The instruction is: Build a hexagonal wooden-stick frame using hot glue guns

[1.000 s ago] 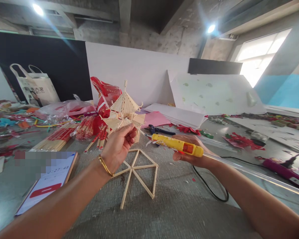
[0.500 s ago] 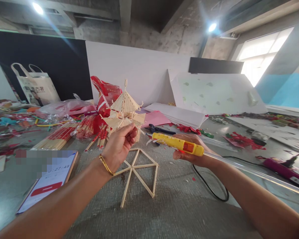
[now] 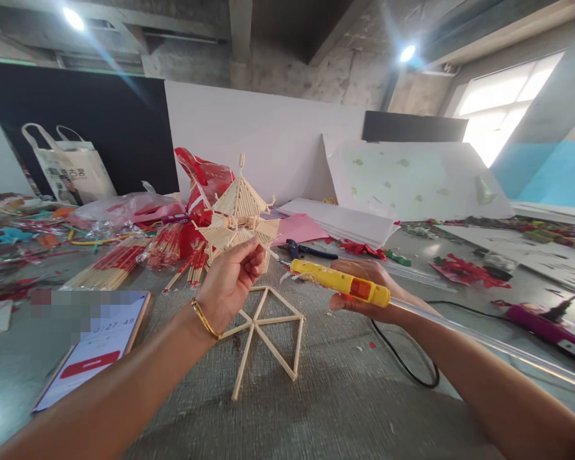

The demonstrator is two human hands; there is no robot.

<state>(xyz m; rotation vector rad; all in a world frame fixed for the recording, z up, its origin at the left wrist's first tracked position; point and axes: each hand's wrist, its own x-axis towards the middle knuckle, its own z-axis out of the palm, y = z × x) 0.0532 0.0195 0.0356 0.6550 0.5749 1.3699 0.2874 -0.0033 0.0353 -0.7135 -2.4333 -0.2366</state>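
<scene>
My left hand (image 3: pixel 237 275) pinches a short wooden stick (image 3: pixel 269 252), whose free end points right toward the tip of a yellow glue gun (image 3: pixel 340 280). Wrapped round that gun is my right hand (image 3: pixel 368 287); a clear glue stick (image 3: pixel 460 333) runs out of its back. Behind my left hand stands a small pagoda model (image 3: pixel 241 199) made of sticks, its lower part partly hidden. Below my hands a flat frame of sticks (image 3: pixel 275 347) lies on the table, with spokes meeting at a centre and outer sticks on some sides.
A tablet or phone showing a timer (image 3: pixel 96 351) lies at left, near bundles of red-wrapped sticks (image 3: pixel 108 262). Behind the gun are dark blue pliers (image 3: pixel 311 250). A black cable (image 3: pixel 402 361) loops at right, near a purple power strip (image 3: pixel 551 329). White sheets (image 3: pixel 340 219) lie behind.
The glue gun has tilted and shifted very slightly in my right hand, with its tip still near the stick. My left hand has hardly moved.
</scene>
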